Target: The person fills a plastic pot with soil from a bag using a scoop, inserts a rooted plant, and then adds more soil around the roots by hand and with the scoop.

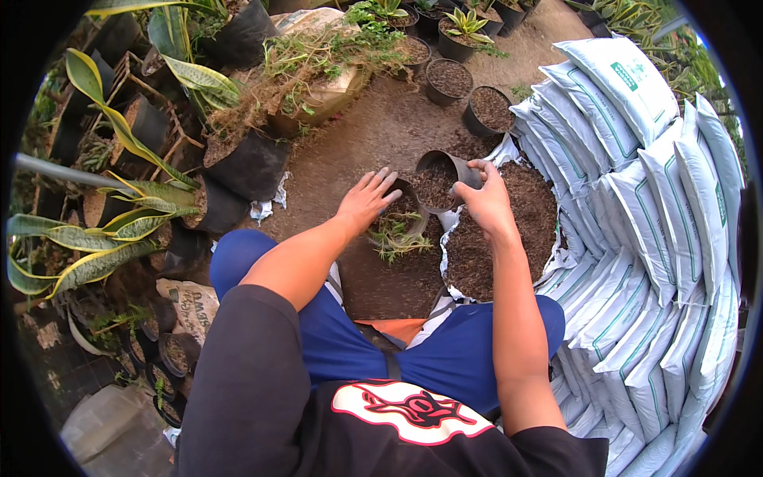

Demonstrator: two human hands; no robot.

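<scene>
My right hand (485,199) grips the rim of a small black plant pot (455,168), thumb and fingers apart around its wall. The pot is tipped to the left, and dark soil (431,184) shows in its mouth. My left hand (367,199) lies with fingers stretched out by the dark edge of a second pot (407,197); its thumb is mostly hidden. A bunch of thin green plants (400,237) sits just below this pot, close to my left hand. Right of them is an opened white sack (447,246) full of dark soil mix (505,230).
White filled sacks (636,230) are stacked high along the right. Soil-filled pots (449,81) stand ahead. A heap of uprooted plants (318,67) tops a sack at the back left. Potted snake plants (119,230) crowd the left side.
</scene>
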